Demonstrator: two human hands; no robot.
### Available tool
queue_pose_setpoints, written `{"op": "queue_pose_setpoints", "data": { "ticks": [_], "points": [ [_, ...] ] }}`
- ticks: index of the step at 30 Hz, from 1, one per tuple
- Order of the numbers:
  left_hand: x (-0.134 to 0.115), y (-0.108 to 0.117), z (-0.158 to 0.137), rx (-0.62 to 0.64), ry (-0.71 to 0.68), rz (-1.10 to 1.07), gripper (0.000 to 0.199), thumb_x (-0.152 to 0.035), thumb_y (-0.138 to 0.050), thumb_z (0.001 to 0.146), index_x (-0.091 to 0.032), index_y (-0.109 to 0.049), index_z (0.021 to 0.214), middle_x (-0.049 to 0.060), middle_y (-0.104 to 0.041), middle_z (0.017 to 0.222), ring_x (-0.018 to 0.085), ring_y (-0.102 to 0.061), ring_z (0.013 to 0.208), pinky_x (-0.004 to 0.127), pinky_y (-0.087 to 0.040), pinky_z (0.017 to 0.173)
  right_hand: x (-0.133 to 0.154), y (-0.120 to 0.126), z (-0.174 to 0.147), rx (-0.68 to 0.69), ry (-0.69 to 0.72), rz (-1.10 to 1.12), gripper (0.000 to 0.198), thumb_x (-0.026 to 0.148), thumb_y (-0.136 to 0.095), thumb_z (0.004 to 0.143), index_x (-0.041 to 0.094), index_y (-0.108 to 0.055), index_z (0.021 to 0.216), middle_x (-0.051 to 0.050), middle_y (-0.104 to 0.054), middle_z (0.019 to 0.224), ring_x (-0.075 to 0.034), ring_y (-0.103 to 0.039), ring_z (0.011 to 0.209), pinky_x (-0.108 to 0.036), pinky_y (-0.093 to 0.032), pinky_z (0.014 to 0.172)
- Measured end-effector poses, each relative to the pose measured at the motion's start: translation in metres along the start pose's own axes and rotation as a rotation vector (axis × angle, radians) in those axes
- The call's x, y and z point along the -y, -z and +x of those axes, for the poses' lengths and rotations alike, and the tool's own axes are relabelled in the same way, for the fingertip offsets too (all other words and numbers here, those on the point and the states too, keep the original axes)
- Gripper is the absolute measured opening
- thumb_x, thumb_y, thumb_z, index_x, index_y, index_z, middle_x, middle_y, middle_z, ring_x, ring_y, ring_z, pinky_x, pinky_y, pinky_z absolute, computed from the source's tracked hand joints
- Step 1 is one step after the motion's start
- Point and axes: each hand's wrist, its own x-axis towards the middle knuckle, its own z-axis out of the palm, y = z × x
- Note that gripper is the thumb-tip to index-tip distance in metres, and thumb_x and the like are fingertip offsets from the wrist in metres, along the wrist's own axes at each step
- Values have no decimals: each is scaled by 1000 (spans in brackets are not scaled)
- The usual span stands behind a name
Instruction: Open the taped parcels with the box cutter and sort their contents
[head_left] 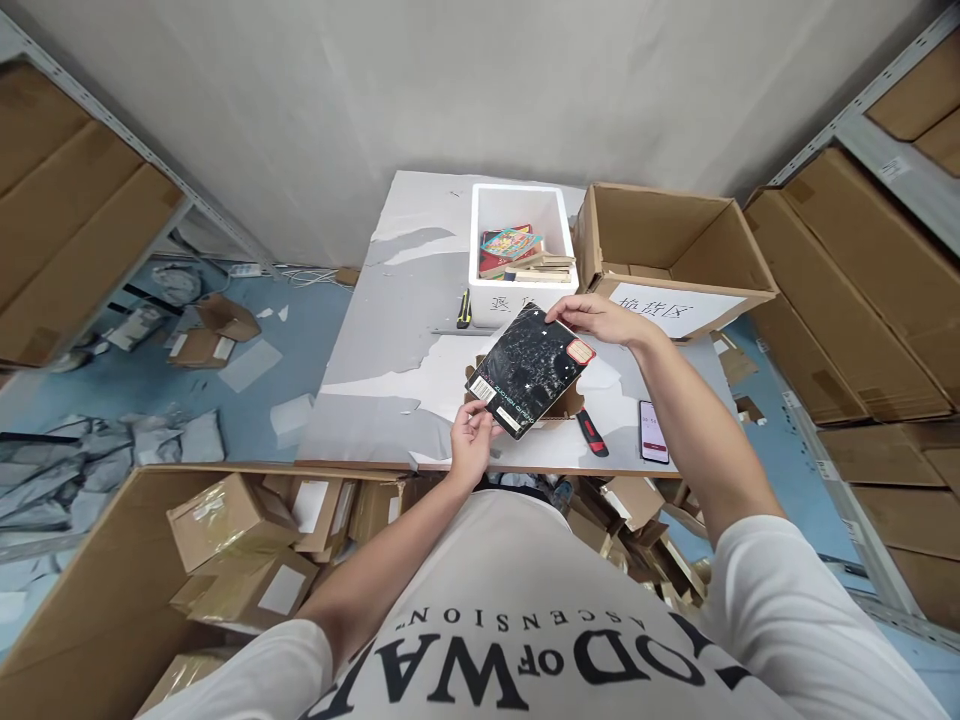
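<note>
Black book slants, left hand pinching its near edge, right hand its far.

Gotta be a stockroom or parcel-sorting room. Metal shelving with big cartons on both sides, plain grey wall, paper scraps littering the blue floor. Foam box of books toward the tabletop's far edge, hand-lettered cardboard box at the far right corner, plus a huge open carton of taped parcels below the near left corner.
</note>
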Motion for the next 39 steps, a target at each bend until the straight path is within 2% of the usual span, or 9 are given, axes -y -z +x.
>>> {"op": "queue_pose_setpoints", "data": {
  "ticks": [6,11,15,18,20,22,25,30,39],
  "points": [
    [0,0,4,97,-107,18,56,-37,-77,69,-19,-50,115,9,-71,97,16,-69,87,30,-55,80,12,4,-6,-90,31,4,18,31,-61,83,21,-68,96,-3,-66,86,-15,-58,77,-33,-49,75],
    [1,0,11,-14,-194,75,49,-31,-77,67,-17,-57,110,9,-72,92,15,-70,84,27,-54,78,20,4,-6,-94,91,-42,17,32,-58,86,23,-67,98,-4,-65,90,-17,-57,80,-36,-49,77],
    [-3,1,9,-53,-248,119,43,-33,-75,69,-16,-64,107,11,-72,102,18,-70,91,31,-54,82,33,8,-3,-125,174,-168,17,34,-58,87,25,-67,98,-6,-61,100,-20,-56,95,-39,-47,84],
    [-12,-1,4,7,-204,215,32,-41,-71,74,-14,-69,91,8,-73,88,16,-68,67,31,-55,68,45,10,2,-116,176,-209,18,38,-60,86,24,-66,95,-6,-61,104,-22,-55,101,-38,-46,87],
    [-17,-3,1,65,-150,245,34,-48,-66,78,-14,-66,75,5,-70,72,11,-59,49,27,-50,54,48,10,7,-85,98,-181,21,40,-60,86,22,-66,93,-5,-65,96,-20,-57,92,-35,-47,81],
    [-20,-5,-1,115,-89,193,40,-53,-65,78,-15,-60,68,2,-65,62,8,-52,42,23,-43,46,43,8,11,-71,-4,-146,25,44,-60,85,20,-67,88,-4,-67,85,-18,-57,80,-32,-47,72],
    [-18,-7,-1,157,4,84,43,-56,-69,74,-16,-54,69,-2,-61,59,6,-50,40,20,-38,42,27,2,16,-94,-104,-99,31,48,-62,82,18,-68,81,-4,-68,77,-16,-57,71,-29,-46,65],
    [-10,-8,-3,169,62,76,44,-57,-71,71,-16,-54,69,-1,-61,59,6,-48,40,20,-36,41,4,-3,18,-107,-154,-3,36,52,-65,77,17,-72,79,-4,-71,76,-14,-57,66,-28,-46,62],
    [-8,-8,1,208,74,98,43,-55,-71,72,-14,-59,64,1,-62,59,6,-46,41,20,-35,41,8,-1,22,-106,-176,62,33,50,-67,76,17,-72,77,-4,-71,75,-14,-58,67,-28,-47,63]
  ]
}}
